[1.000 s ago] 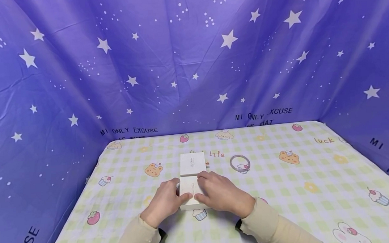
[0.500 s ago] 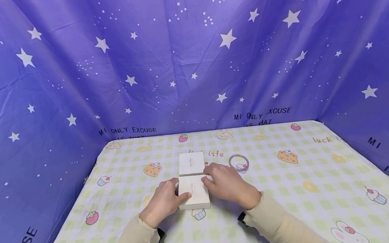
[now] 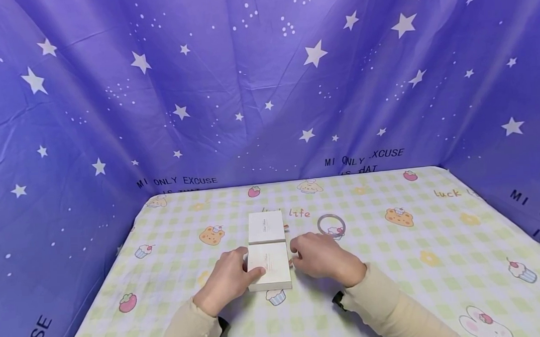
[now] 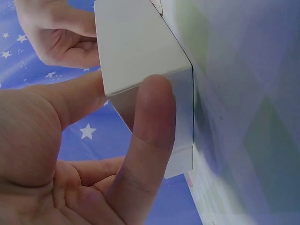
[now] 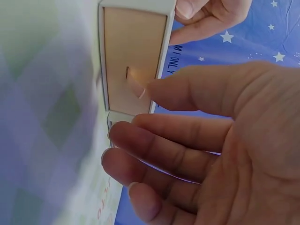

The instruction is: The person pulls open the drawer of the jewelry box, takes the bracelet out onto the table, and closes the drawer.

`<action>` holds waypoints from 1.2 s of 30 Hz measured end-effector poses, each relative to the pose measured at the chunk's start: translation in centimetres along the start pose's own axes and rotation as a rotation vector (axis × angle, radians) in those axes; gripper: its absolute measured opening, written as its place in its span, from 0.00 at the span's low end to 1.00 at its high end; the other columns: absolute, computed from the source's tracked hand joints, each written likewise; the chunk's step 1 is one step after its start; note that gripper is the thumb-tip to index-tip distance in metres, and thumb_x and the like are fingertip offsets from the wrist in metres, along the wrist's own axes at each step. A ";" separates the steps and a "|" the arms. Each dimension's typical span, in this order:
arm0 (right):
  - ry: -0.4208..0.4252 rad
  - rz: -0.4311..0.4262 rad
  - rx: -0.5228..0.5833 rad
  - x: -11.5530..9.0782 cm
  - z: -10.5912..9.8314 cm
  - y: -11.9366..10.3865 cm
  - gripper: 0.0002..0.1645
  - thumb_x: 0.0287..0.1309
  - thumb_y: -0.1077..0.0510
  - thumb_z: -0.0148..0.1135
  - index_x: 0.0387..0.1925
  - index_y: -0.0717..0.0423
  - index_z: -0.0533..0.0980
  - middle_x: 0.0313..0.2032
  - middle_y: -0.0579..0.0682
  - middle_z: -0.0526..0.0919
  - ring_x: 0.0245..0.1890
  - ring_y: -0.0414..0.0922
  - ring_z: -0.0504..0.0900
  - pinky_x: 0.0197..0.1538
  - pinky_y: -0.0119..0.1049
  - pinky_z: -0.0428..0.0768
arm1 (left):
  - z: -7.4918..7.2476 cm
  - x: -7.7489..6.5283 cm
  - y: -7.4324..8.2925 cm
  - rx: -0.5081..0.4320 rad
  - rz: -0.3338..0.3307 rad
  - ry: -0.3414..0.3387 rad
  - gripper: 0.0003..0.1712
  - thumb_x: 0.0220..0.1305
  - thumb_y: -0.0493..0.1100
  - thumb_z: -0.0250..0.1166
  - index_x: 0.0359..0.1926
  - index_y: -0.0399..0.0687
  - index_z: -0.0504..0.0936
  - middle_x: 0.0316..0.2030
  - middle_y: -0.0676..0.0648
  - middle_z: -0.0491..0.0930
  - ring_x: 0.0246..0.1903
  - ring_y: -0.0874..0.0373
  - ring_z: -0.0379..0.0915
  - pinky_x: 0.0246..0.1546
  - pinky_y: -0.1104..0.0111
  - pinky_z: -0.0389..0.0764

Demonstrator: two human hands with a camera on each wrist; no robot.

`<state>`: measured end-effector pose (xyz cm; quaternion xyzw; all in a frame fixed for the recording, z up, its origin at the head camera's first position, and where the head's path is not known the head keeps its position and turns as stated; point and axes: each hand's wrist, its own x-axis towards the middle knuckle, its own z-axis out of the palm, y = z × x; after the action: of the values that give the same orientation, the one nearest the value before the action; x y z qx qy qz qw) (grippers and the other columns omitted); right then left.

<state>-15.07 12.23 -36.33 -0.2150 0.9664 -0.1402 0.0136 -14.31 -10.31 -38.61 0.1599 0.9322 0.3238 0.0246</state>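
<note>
Two flat white boxes with small printed lettering lie end to end on the tablecloth in the head view, the near box (image 3: 274, 276) and the far box (image 3: 265, 226). My left hand (image 3: 227, 276) holds the near box by its left side, thumb on top. In the left wrist view a finger (image 4: 157, 112) presses the box's side wall. My right hand (image 3: 325, 256) is at the box's right side, fingers loosely bent. The right wrist view shows a tan drawer front (image 5: 133, 47) with a small ribbon tab (image 5: 136, 88); the thumb tip is right at the tab, the other fingers apart from it.
A greyish-purple bangle (image 3: 331, 227) lies to the right of the far box, just beyond my right hand. Another ribbon tab (image 3: 286, 227) sticks out of the far box. The checked tablecloth (image 3: 371, 305) reaches back to a purple star-printed curtain (image 3: 266, 88).
My right hand has come off the top of the near box and moved right to its side, uncovering the lettering and the ribbon tab. My left hand keeps its hold; the boxes stay in place.
</note>
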 end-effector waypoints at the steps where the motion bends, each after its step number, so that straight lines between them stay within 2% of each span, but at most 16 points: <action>1: -0.004 -0.001 0.000 0.0 0.1 0.0 0.13 0.52 0.57 0.64 0.18 0.47 0.71 0.18 0.41 0.70 0.18 0.40 0.66 0.24 0.37 0.65 | 0.0 0.0 0.0 -0.001 -0.001 0.000 0.17 0.55 0.49 0.71 0.30 0.43 0.74 0.16 0.53 0.71 0.14 0.63 0.65 0.15 0.70 0.67; 4: -0.015 -0.003 -0.006 0.0 0.4 0.0 0.15 0.52 0.55 0.66 0.16 0.46 0.70 0.17 0.41 0.70 0.18 0.39 0.66 0.23 0.36 0.65 | 0.0 0.0 0.0 -0.004 -0.004 -0.004 0.17 0.55 0.49 0.71 0.30 0.42 0.75 0.16 0.53 0.71 0.14 0.62 0.65 0.15 0.70 0.68; 9: -0.036 -0.020 0.009 -0.1 0.9 -0.1 0.14 0.50 0.60 0.63 0.16 0.46 0.70 0.17 0.40 0.69 0.18 0.39 0.65 0.22 0.35 0.64 | 0.0 0.0 0.1 -0.009 -0.007 -0.009 0.17 0.56 0.49 0.71 0.30 0.42 0.75 0.16 0.53 0.71 0.14 0.62 0.66 0.15 0.69 0.68; 23: 0.009 -0.057 0.001 0.0 1.2 -0.1 0.19 0.51 0.62 0.61 0.11 0.43 0.69 0.13 0.38 0.67 0.15 0.37 0.65 0.20 0.34 0.65 | 0.2 0.0 0.2 0.003 0.012 -0.002 0.17 0.57 0.50 0.70 0.30 0.42 0.74 0.17 0.53 0.70 0.14 0.63 0.65 0.15 0.70 0.67; 36: -0.005 -0.063 -0.021 0.0 1.3 -0.3 0.20 0.49 0.63 0.63 0.10 0.45 0.66 0.12 0.40 0.64 0.15 0.37 0.63 0.21 0.33 0.64 | 0.1 -0.1 0.1 0.014 0.014 0.000 0.17 0.56 0.50 0.70 0.29 0.43 0.74 0.17 0.53 0.70 0.14 0.63 0.65 0.15 0.70 0.67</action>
<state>-14.88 11.62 -37.54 -0.2459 0.9605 -0.1299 0.0094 -14.18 -10.13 -38.64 0.1665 0.9333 0.3174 0.0212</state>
